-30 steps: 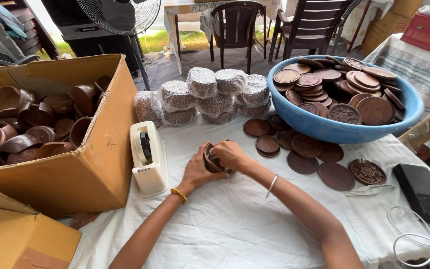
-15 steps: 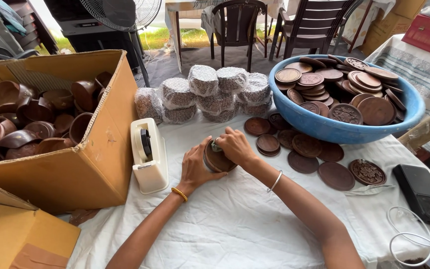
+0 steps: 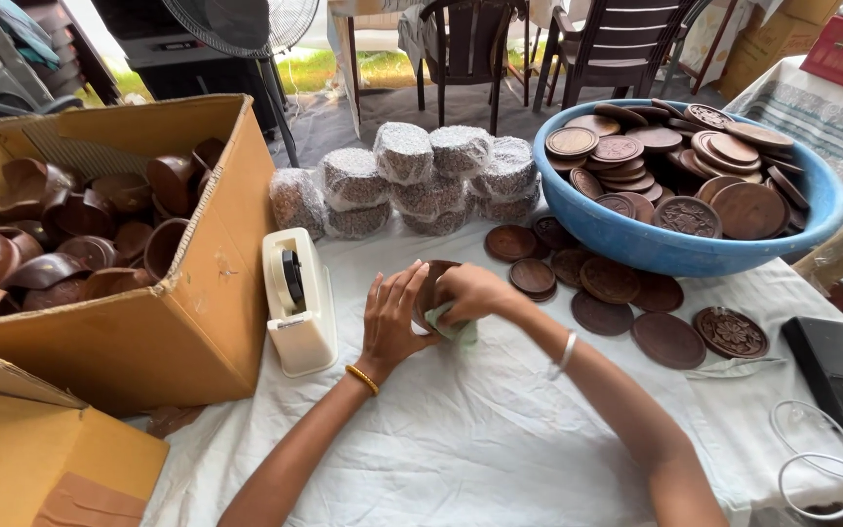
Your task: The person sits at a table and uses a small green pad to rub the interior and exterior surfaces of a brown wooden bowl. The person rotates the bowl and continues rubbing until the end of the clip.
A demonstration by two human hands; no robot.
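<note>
Two hands meet over the white-clothed surface point(image 3: 461, 459): our left hand point(image 3: 389, 322) cups a dark wooden bowl point(image 3: 433, 283), fingers clasped around its side, while our right hand point(image 3: 475, 293) presses a pale green cloth point(image 3: 456, 327) against it, fingers clenched. Just left of the fingers sits a tape dispenser point(image 3: 297, 298), then a cardboard box point(image 3: 148, 322) of bowls. Beyond the fingers lie wrapped bundles point(image 3: 421, 176); beyond-right, a blue basin point(image 3: 675, 249) of wooden discs.

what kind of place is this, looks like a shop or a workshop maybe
Probably a craft packing table, partly open to the outdoors. A cardboard box holds brown wooden bowls, a blue tub is heaped with round wooden lids, and wrapped bundles are stacked behind a tape dispenser.
</note>
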